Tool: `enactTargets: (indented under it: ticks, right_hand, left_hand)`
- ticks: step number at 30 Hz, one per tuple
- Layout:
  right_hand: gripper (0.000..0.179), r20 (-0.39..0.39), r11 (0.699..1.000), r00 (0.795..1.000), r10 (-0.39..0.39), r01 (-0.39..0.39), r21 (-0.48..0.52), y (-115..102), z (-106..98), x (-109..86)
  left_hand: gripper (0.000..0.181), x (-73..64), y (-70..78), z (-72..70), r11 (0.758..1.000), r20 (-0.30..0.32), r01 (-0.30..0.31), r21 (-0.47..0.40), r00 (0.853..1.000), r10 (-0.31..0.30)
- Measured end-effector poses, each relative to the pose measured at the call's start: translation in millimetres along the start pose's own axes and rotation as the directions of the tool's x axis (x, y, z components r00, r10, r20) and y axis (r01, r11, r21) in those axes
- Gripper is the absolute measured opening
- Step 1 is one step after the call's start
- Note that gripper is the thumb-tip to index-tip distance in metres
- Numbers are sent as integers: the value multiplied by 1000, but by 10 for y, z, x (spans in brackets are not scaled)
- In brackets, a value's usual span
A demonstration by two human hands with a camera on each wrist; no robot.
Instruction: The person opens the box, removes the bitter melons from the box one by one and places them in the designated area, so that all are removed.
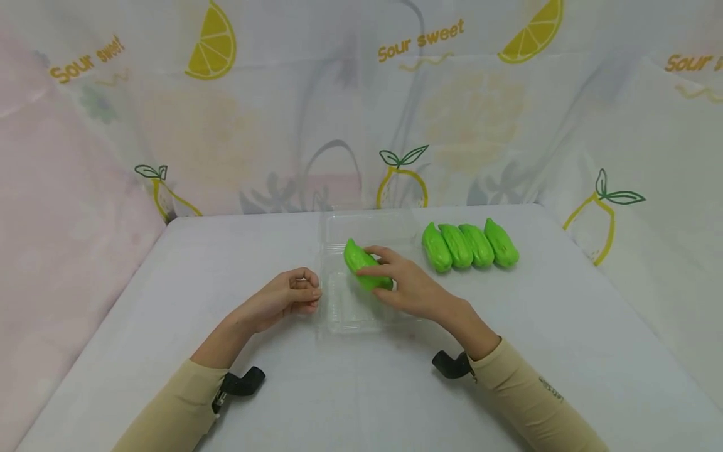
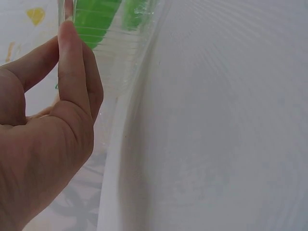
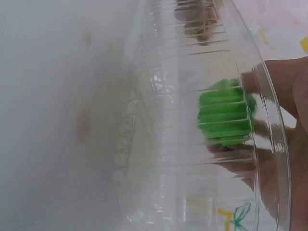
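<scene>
My right hand (image 1: 415, 285) grips a bright green, ridged gourd (image 1: 358, 258) with a pointed tip, thumb on one side and fingers on the other. The gourd is tilted over a clear plastic clamshell box (image 1: 344, 323), whose lid (image 1: 369, 229) lies back on the far side. In the right wrist view the gourd (image 3: 225, 113) shows through the box's clear ridged wall. My left hand (image 1: 288, 294) pinches the left rim of the box between thumb and fingers, seen close up in the left wrist view.
Several similar green gourds (image 1: 474, 245) lie side by side in a row to the right of the box. The white-covered table (image 1: 186, 295) ends at a printed cloth backdrop (image 1: 361, 113) with lemon drawings. A black wrist mount (image 1: 243, 382) protrudes from each sleeve.
</scene>
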State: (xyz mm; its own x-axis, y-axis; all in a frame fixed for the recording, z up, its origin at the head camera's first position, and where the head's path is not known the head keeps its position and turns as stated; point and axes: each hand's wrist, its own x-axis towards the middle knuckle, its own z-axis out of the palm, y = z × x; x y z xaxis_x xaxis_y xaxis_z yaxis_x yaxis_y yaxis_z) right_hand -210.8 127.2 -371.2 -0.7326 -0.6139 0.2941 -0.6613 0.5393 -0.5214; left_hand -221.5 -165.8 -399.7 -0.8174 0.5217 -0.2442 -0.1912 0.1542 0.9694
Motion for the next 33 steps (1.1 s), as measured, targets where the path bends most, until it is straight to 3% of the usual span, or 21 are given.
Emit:
enactTargets:
  ticks: [7,19,27,33]
  right_hand:
    - [37,-70,999,997,-20,22,24,21,-59,-14]
    - [37,-132,997,988,75,-69,46,146,-323,-47]
    - [37,-181,998,981,67,-63,27,213,-446,-64]
    - [38,-198,991,971,131,-129,20,283,-556,-124]
  left_hand:
    - [22,-18,5,13,1000,-5,7,-1,1000,-7]
    - [23,-1,-13,1,1000,1,-5,3,1000,5]
    - [21,0,-18,-8,1000,6,-8,-2,1000,8]
    - [22,-7,-18,-4,1000,12,-8,-6,1000,8]
